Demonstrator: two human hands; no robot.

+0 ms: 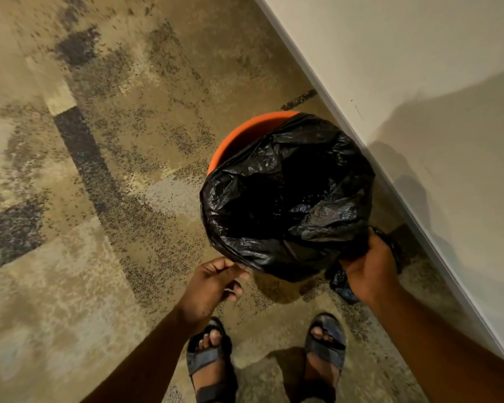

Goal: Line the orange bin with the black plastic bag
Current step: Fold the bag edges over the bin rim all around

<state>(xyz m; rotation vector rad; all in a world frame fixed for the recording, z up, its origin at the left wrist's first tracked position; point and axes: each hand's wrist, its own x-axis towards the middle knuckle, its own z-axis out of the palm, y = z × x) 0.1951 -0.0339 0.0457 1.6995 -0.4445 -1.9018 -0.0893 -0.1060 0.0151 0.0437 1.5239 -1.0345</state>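
Standing over the orange bin (239,141) beside the wall (419,82), we are fitting the black bag (288,196) over its rim. Our left hand (213,286) is pinching the bag's near edge between thumb and fingertips, while our right hand (370,269) is gripping a bunched fold at the wall-side edge. We are judging the job partly done: the bag is covering the near and right rim, but the far-left rim is showing bare orange and is awaiting coverage.
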